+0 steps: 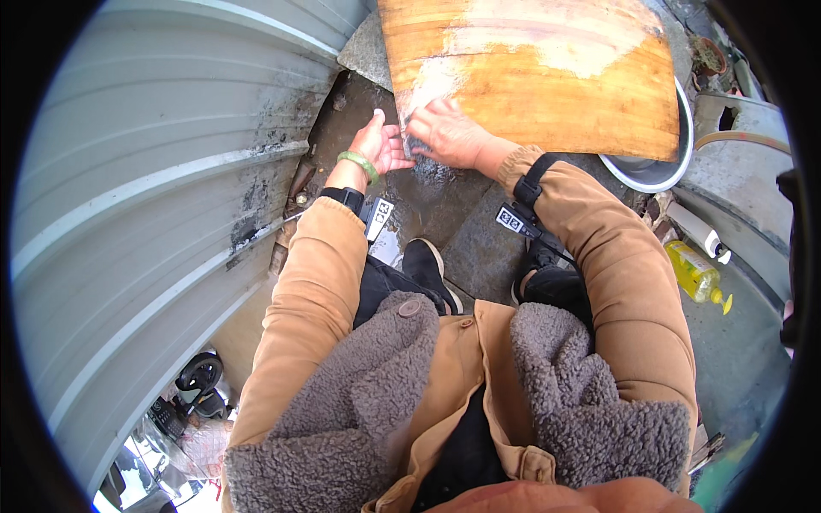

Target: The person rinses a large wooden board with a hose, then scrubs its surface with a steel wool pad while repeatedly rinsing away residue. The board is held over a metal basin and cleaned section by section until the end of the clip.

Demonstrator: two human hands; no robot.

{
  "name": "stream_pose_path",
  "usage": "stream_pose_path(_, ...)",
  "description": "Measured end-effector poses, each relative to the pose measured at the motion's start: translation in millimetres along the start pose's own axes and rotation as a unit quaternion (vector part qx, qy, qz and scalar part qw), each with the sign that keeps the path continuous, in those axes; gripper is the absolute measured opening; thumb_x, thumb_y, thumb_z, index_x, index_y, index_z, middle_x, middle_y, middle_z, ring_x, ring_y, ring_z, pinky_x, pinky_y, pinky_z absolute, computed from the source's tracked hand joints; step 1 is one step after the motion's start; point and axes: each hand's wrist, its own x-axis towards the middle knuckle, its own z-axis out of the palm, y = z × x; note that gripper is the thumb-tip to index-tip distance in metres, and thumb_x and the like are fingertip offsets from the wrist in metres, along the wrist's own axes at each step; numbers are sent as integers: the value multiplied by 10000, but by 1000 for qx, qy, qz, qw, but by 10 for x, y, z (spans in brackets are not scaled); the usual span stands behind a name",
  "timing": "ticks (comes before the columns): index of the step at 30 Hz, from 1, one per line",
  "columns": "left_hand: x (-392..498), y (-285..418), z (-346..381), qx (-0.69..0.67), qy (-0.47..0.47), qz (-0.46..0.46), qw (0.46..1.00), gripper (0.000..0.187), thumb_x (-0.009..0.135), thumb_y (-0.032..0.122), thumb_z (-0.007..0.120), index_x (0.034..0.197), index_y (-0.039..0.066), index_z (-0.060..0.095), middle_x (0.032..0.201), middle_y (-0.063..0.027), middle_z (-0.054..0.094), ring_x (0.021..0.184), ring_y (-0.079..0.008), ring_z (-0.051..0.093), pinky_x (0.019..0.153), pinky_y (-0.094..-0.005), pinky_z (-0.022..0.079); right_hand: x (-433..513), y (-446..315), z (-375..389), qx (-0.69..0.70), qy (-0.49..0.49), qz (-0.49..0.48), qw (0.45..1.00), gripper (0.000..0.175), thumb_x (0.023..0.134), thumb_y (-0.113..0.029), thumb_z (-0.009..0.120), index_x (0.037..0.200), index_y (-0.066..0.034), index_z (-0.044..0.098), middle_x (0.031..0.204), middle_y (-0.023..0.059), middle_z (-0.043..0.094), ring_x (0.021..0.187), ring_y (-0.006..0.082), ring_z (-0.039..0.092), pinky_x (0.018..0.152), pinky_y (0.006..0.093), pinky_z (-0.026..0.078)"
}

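A wet wooden board [532,96] lies tilted ahead of me, its surface glossy with water and bright glare. At its near left corner, my right hand [452,134] bends its fingers over the edge. A dark grey, wet patch shows under those fingers; whether it is a scrubber or only water is unclear. My left hand [383,146], with a green bangle [360,165] at the wrist, is turned palm up beside the same edge. Its fingers are spread, and the fingertips reach the board's side. Water glistens on the paving [436,176] below the corner.
Under the board's right end stands a metal basin [648,176]. A yellow pump bottle [696,272] and a white bottle [696,227] lie at the right. Corrugated metal sheeting [160,167] rises close on the left. A potted plant [707,56] is at the far right.
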Motion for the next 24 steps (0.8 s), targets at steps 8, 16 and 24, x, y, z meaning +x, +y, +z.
stream_pose_path(8, 161, -138, 84, 227, 82, 81, 967, 402, 954, 297, 657, 1253, 65, 519, 1149, -108, 654, 983, -250, 674, 862, -461, 554, -595, 1405, -797, -178, 121, 402, 890, 375, 934, -355, 615, 1174, -70, 568, 1212, 156, 516, 1122, 330, 492, 961, 527, 393)
stream_pose_path(16, 436, -184, 24, 214, 93, 192, 953, 397, 937, -5, 610, 1301, -21, 453, 1207, -128, 603, 1029, -262, 663, 851, -428, 587, -5, 599, -112, -20, 118, 113, 986, 486, 905, -100, 623, 1380, -105, 517, 1398, 171, 523, 1289, 342, 512, 1077, 412, 451)
stream_pose_path(24, 319, -178, 53, 191, 87, 148, 966, 418, 942, 12, 609, 1323, 1, 438, 1203, -133, 618, 1033, -245, 663, 839, -422, 595, 19, 1087, -495, -145, 16, 162, 976, 590, 856, 79, 561, 1403, -136, 511, 1509, 53, 456, 1384, 309, 421, 1175, 397, 335)
